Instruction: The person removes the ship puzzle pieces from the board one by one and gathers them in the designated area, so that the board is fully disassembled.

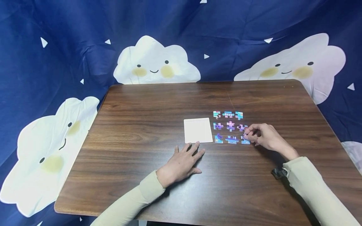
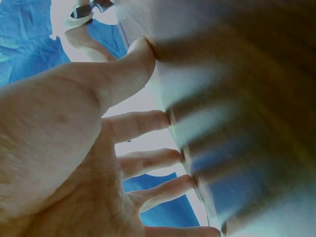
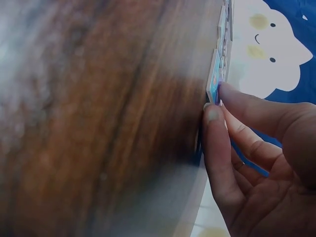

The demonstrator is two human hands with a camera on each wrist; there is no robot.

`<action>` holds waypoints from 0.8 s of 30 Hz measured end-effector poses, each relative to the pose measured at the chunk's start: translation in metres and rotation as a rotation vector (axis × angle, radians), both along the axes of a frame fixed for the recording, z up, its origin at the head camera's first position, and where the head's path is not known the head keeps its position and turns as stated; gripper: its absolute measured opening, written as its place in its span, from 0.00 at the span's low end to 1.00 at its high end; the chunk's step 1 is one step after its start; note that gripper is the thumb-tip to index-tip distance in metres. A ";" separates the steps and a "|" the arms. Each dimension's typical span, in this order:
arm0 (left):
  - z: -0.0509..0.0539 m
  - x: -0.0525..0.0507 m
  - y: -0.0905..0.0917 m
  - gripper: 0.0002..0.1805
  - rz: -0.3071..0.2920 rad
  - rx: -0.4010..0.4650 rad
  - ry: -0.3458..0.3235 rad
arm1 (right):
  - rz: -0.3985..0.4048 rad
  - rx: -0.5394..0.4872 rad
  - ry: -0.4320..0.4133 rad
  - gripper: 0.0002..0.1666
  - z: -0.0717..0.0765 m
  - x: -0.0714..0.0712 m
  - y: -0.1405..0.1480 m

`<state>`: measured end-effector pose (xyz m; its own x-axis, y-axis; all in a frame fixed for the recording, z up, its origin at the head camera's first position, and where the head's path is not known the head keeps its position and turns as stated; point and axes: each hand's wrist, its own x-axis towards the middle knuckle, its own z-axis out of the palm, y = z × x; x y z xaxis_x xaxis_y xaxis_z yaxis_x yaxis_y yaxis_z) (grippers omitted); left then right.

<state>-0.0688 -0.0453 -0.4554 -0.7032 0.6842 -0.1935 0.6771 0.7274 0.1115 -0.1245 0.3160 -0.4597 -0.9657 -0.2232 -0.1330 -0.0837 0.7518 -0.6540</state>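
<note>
Several jigsaw puzzle pieces [image 1: 232,140], blue, purple and pink, lie apart in three short rows on the table. My right hand [image 1: 264,136] is at the right end of the nearest row, pinching the corner puzzle piece [image 1: 245,141] between thumb and finger. In the right wrist view that blue piece [image 3: 214,81] lies flat on the wood, its near edge at the fingertips. A blank white square board [image 1: 198,130] sits left of the pieces. Below the board my left hand [image 1: 182,164] rests with spread fingers, fingertips touching the table and holding nothing.
Dark wood grain covers the tabletop [image 1: 141,125], which has rounded corners. A blue curtain [image 1: 220,40] with white clouds hangs behind and beside it. On the right wrist is a black strapped device [image 1: 278,173].
</note>
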 end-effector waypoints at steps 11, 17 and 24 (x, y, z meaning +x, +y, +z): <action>0.000 -0.001 -0.001 0.42 -0.022 -0.007 0.021 | -0.012 0.037 0.021 0.09 0.001 -0.001 -0.001; -0.001 -0.004 -0.005 0.42 -0.046 -0.035 0.037 | -0.004 0.024 0.039 0.07 0.001 0.001 -0.006; 0.000 -0.013 -0.008 0.43 -0.094 -0.036 0.062 | -0.011 0.008 0.080 0.07 0.004 0.001 -0.012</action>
<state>-0.0814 -0.0533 -0.4554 -0.6474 0.7413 -0.1771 0.7475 0.6630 0.0423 -0.1239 0.3042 -0.4555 -0.9756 -0.2122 -0.0569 -0.1276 0.7581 -0.6395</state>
